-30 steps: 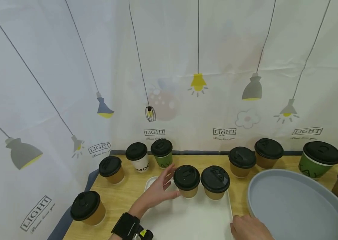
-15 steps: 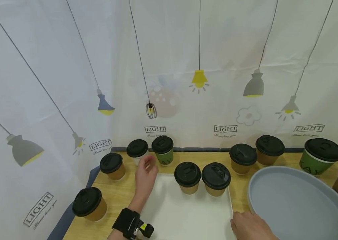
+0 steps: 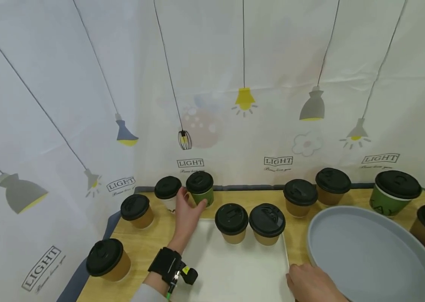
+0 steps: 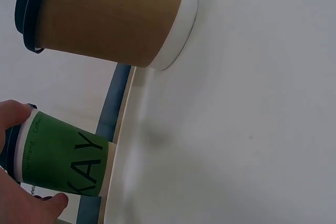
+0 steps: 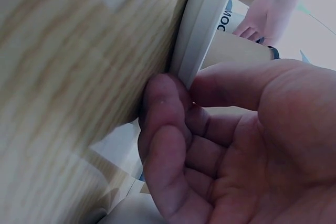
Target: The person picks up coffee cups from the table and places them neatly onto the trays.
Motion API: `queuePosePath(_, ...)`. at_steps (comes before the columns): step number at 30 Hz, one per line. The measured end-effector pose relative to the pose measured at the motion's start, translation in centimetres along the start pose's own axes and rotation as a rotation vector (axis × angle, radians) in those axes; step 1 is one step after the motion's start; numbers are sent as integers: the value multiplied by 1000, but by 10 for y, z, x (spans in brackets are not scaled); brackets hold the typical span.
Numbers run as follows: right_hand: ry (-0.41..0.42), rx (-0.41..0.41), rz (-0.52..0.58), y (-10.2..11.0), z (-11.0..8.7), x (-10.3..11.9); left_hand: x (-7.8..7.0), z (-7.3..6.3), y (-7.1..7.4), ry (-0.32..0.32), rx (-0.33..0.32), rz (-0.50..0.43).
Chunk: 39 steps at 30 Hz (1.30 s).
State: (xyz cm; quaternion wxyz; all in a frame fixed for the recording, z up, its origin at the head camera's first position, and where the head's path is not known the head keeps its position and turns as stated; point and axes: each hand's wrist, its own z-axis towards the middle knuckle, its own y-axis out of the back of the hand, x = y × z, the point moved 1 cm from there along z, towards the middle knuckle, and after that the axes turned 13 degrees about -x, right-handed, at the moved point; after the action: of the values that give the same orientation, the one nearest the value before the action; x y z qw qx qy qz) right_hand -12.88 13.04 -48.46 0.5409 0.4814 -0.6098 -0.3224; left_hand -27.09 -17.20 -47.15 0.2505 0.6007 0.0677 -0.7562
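My left hand (image 3: pixel 187 214) is at the green paper cup (image 3: pixel 202 188), thumb on its right and fingers on its left, by the white cup (image 3: pixel 167 193). In the left wrist view, the thumb (image 4: pixel 14 113) overlaps the rim of the green cup (image 4: pixel 63 153), and fingertips show along its other side; firm contact cannot be made out. My right hand (image 3: pixel 312 283) pinches the right edge of the white tray (image 3: pixel 235 268), thumb and curled fingers on its rim (image 5: pixel 202 24) in the right wrist view. Two brown cups with black lids (image 3: pixel 231 220) (image 3: pixel 267 222) stand on the tray's far part.
Brown lidded cups (image 3: pixel 137 209) (image 3: pixel 108 260) stand at the left of the wooden table. A round grey tray (image 3: pixel 371 256) lies at the right. Behind it are brown cups (image 3: pixel 300 197) (image 3: pixel 333 184) and a larger green cup (image 3: pixel 395 193). A printed cloth (image 3: pixel 216 105) hangs behind.
My left hand has left the brown cup on the tray, swung left and back, then come to the green cup with thumb and fingers spread. The right hand still holds the tray edge.
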Motion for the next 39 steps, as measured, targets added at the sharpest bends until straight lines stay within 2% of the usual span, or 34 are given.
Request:
queuePosePath(7,2,-21,5,-1,-3,-1,6,9,-9,33,22,12)
queuePosePath(10,-8,-13,1,0,-4,-2,11,12,-17,38,13,-8)
queuePosePath(13,-9,-12,-4,0,-4,-2,13,15,-22,52,0,15)
queuePosePath(18,12,-37,-1,1,0,3,10,25,-24,53,-45,53)
queuePosePath(22,25,-68,2,1,1,3,10,31,-26,50,-57,78)
queuePosePath(27,27,-63,4,-1,0,1,15,32,-29,72,-70,75)
queuePosePath(33,41,-20,-20,-3,0,0,19,32,-33,95,-75,63)
queuePosePath(39,65,18,-44,-4,0,-2,18,29,-37,72,-67,57)
